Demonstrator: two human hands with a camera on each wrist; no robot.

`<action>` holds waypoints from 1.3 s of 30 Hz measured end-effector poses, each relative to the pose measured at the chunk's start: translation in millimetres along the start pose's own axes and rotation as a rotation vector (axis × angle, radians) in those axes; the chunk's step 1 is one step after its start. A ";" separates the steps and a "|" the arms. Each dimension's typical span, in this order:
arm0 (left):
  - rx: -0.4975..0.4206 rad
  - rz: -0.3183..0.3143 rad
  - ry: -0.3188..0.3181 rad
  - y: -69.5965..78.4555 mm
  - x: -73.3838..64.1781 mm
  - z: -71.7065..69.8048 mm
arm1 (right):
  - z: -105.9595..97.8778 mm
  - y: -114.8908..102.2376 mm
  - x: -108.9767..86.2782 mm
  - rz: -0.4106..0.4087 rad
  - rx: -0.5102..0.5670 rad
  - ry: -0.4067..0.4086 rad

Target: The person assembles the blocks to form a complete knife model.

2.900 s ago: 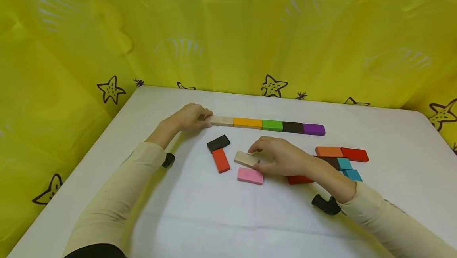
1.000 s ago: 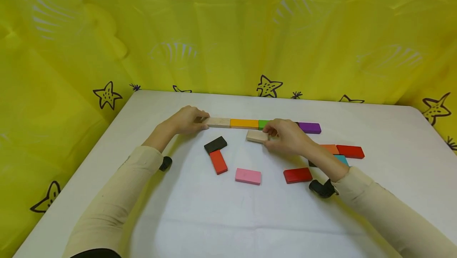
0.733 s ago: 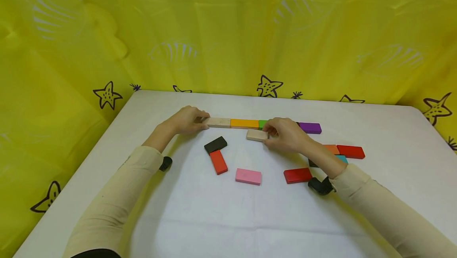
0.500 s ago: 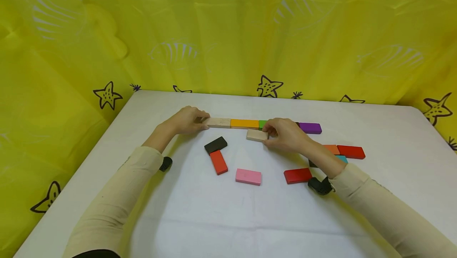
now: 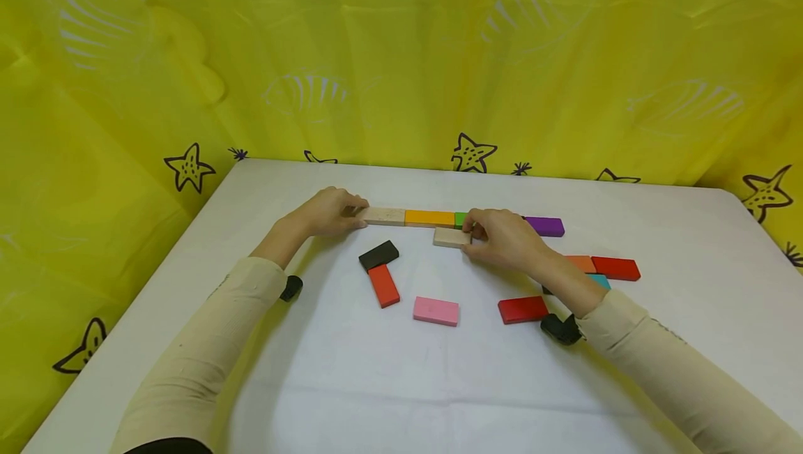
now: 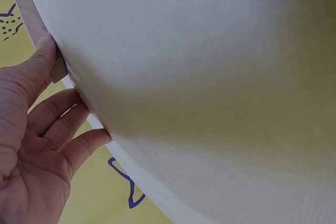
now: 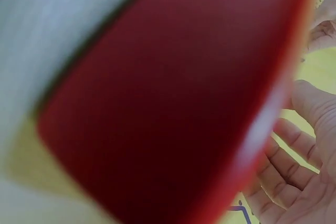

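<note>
In the head view, my left hand (image 5: 329,212) pinches the left end of a plain wooden block (image 5: 385,215), which begins a row. Touching it in line are an orange-yellow block (image 5: 429,217), a green block (image 5: 461,219) mostly hidden by my right hand, and a purple block (image 5: 544,226) at the right end. My right hand (image 5: 505,238) pinches the right end of another plain wooden block (image 5: 449,237), just in front of the row. The left wrist view shows the left thumb (image 6: 44,51) against its block. A blurred red block (image 7: 168,98) fills the right wrist view.
Nearer lie a black block (image 5: 379,254) touching an orange-red block (image 5: 384,286), a pink block (image 5: 436,311) and a red block (image 5: 523,309). An orange block (image 5: 580,263), another red block (image 5: 616,268) and a blue block (image 5: 600,280) sit around the right forearm.
Over three seconds my right hand has brought the second plain wooden block from behind the pink block up to the row. Within the last second both hands are nearly still.
</note>
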State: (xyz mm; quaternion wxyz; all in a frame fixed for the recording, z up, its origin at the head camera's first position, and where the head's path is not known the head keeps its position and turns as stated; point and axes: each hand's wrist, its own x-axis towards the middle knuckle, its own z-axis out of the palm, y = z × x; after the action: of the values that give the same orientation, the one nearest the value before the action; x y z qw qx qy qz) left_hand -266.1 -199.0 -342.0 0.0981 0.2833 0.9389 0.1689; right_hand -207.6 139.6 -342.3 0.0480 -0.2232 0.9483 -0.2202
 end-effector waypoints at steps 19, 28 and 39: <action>0.005 -0.010 -0.001 1.3 -1.2 -0.1 | 0.3 0.0 2.6 0.009 -0.019 0.029; 0.005 -0.021 -0.001 0.4 -0.5 -0.2 | 1.2 -0.8 3.7 0.020 -0.017 0.037; 0.012 0.002 0.008 -0.2 -1.1 0.5 | -0.9 -5.9 2.2 0.046 -0.013 0.034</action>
State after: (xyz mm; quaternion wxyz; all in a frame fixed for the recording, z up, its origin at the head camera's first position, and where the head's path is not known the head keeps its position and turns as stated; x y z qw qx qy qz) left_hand -265.2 -199.7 -342.4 0.0922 0.2843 0.9400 0.1644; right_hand -207.4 134.2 -338.9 0.0355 -0.1981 0.9553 -0.2166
